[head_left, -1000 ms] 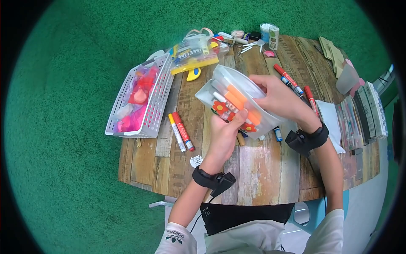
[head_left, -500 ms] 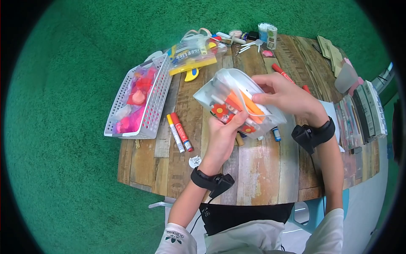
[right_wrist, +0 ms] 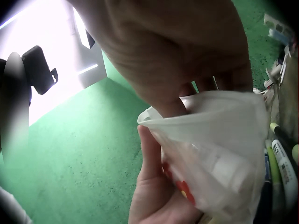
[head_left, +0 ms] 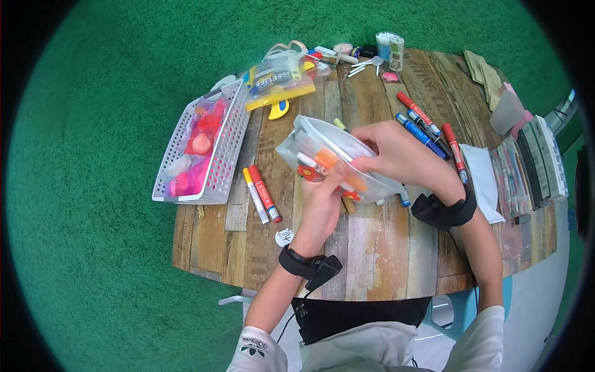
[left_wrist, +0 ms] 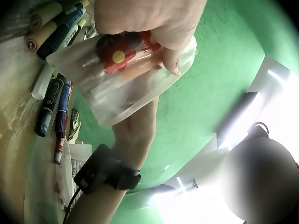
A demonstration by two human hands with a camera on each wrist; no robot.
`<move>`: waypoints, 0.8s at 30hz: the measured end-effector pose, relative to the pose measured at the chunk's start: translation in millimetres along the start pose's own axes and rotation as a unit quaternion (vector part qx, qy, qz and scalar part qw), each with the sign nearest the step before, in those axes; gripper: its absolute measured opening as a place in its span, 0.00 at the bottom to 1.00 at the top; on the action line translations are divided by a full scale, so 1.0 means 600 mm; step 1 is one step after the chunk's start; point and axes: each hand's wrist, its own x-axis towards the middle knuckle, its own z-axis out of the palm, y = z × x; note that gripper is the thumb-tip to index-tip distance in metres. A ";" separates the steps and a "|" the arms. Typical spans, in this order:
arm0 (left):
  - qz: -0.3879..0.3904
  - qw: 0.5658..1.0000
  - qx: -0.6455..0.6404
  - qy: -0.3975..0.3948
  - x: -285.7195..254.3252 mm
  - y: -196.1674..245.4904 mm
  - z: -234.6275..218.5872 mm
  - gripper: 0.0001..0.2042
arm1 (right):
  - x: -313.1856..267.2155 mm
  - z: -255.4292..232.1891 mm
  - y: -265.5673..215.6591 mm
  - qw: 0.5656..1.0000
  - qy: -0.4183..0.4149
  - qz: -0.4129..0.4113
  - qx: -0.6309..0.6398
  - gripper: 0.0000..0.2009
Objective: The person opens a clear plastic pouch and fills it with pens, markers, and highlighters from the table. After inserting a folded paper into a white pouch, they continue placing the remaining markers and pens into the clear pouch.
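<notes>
A frosted zip pouch [head_left: 365,180] with red flowers on its front hangs tilted over the table, its mouth spread. Orange and white pens [head_left: 325,158] show through its wall. My left hand [head_left: 321,201] holds it from the near side, thumb across the flowered front, also seen in the left wrist view as a hand [left_wrist: 152,18] above the pouch [left_wrist: 100,93]. My right hand [head_left: 403,152] grips at the mouth with bent fingers. In the right wrist view, the thumb of the right hand [right_wrist: 173,51] dips behind the rim of the pouch [right_wrist: 219,140]; its fingertips are hidden.
A white basket [head_left: 229,167] with pink packets stands left. Near it lie a red marker [head_left: 265,192] and a yellow-capped marker [head_left: 255,195]. Several markers [head_left: 427,136] lie right. A zip bag [head_left: 279,80], a swab tub [head_left: 383,46] and upright books [head_left: 545,161] line the edges.
The pouch has shifted left and slightly toward me, in both hands. My right hand first drew back to the right, then returned to the mouth. The pens inside have shifted.
</notes>
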 end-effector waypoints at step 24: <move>-0.067 0.992 -0.108 -0.009 0.012 0.003 0.001 0.20 | -0.018 -0.028 -0.033 0.995 -0.084 0.010 -0.048 0.11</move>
